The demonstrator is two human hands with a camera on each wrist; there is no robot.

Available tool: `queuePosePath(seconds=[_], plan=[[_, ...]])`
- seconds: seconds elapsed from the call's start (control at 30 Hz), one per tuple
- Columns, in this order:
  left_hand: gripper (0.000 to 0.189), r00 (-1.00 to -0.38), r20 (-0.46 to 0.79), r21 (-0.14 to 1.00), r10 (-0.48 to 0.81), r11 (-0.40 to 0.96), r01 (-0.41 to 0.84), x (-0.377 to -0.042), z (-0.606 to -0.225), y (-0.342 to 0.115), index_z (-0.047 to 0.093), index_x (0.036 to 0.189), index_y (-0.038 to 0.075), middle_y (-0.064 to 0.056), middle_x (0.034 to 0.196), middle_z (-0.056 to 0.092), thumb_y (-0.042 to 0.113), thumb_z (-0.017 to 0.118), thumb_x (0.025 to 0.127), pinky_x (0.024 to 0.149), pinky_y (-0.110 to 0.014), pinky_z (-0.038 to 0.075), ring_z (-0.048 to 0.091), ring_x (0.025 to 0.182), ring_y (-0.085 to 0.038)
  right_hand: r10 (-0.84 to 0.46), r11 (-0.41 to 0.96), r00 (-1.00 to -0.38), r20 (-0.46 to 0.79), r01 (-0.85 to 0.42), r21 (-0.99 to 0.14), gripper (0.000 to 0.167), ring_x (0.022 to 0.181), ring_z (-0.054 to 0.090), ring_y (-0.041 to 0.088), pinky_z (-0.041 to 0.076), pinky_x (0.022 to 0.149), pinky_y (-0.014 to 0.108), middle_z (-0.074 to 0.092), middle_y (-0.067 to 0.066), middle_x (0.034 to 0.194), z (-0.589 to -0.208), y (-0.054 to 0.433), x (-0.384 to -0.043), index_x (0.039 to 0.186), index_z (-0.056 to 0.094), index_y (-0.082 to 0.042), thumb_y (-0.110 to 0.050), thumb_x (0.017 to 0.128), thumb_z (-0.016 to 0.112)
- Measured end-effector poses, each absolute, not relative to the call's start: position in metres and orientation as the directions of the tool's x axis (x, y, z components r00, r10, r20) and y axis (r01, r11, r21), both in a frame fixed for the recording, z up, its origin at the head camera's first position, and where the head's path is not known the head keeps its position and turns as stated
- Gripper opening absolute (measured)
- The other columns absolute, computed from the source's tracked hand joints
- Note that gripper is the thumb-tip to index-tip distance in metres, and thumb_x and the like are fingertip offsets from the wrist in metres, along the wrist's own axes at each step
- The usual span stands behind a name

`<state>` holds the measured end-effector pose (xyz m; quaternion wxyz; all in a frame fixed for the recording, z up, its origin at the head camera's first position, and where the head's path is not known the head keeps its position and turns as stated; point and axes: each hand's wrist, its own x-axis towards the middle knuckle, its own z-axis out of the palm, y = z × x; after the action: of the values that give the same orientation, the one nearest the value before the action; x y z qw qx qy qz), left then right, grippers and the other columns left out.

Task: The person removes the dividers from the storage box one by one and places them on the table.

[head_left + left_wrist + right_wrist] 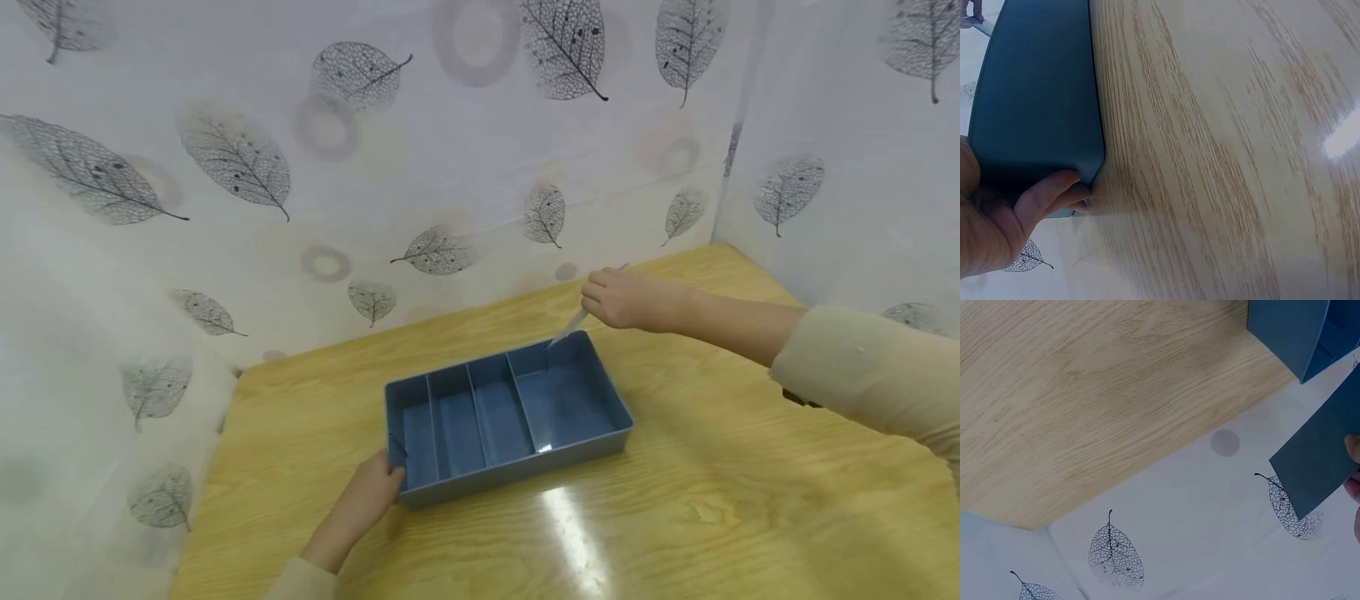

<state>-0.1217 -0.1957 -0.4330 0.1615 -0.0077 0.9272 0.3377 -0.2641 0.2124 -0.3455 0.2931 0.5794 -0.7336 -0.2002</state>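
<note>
A blue rectangular divider box [517, 472] lies on the table, split by upright dividers into several compartments, with the widest at the right. My left hand [373, 485] grips the box's left end, thumb at the rim. In the left wrist view, the fingers [1047, 192] curl round the corner of the box [1038, 94]. My right hand [628, 300] pinches a thin flat blue divider panel [573, 323], tilted over the far wall of the wide compartment. The right wrist view shows this panel [1319, 456] beside the box [1286, 334]; whether they touch I cannot tell.
The wood-grain table [720, 467] extends to the right of and in front of the box. Behind it and on both sides hang white sheets [465, 158] printed with dark leaves. Light glares off the tabletop [573, 533] near the box's front.
</note>
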Motion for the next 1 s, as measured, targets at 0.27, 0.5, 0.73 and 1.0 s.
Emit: queuePosePath(seconds=[0.27, 0.5, 0.73, 1.0], plan=[[0.023, -0.955, -0.276, 0.629, 0.105, 0.771, -0.097, -0.12, -0.433, -0.197, 0.051, 0.097, -0.012, -0.008, 0.069, 0.05, 0.008, 0.041, 0.09, 0.051, -0.03, 0.039, 0.045, 0.058, -0.017, -0.904, 0.411, -0.386, 0.183, -0.669, 0.62, 0.02, 0.064, 0.046, 0.021, 0.045, 0.059, 0.029, 0.054, 0.014, 0.075, -0.349, 0.227, -0.272, 0.082, 0.057, 0.006, 0.011, 0.069, 0.073], [0.017, -0.952, -0.289, 0.654, 0.102, 0.747, -0.119, -0.122, -0.436, -0.197, 0.051, 0.092, -0.005, -0.005, 0.065, 0.048, 0.006, 0.04, 0.09, 0.049, -0.029, 0.037, 0.042, 0.054, -0.015, -0.843, 0.499, -0.508, 0.176, -0.619, 0.606, 0.017, 0.058, 0.04, 0.018, 0.044, 0.053, 0.028, 0.047, 0.011, 0.066, -0.356, 0.238, -0.287, 0.074, 0.056, 0.007, 0.014, 0.069, 0.07], [0.012, -0.953, -0.283, 0.662, 0.106, 0.741, -0.114, -0.124, -0.436, -0.196, 0.05, 0.085, 0.001, -0.003, 0.062, 0.047, 0.006, 0.04, 0.089, 0.047, -0.027, 0.035, 0.041, 0.052, -0.014, -0.786, 0.567, -0.599, 0.151, -0.602, 0.562, 0.015, 0.057, 0.039, 0.018, 0.043, 0.051, 0.028, 0.045, 0.01, 0.063, -0.369, 0.249, -0.296, 0.073, 0.055, 0.008, 0.016, 0.071, 0.068], [0.016, -0.952, -0.288, 0.656, 0.103, 0.745, -0.117, -0.12, -0.437, -0.197, 0.053, 0.089, -0.002, -0.003, 0.062, 0.047, 0.007, 0.04, 0.09, 0.047, -0.027, 0.034, 0.041, 0.052, -0.014, -0.734, 0.626, -0.665, 0.14, -0.582, 0.519, 0.015, 0.059, 0.049, 0.022, 0.048, 0.053, 0.029, 0.05, 0.013, 0.066, -0.384, 0.252, -0.303, 0.079, 0.057, 0.009, 0.015, 0.07, 0.068]])
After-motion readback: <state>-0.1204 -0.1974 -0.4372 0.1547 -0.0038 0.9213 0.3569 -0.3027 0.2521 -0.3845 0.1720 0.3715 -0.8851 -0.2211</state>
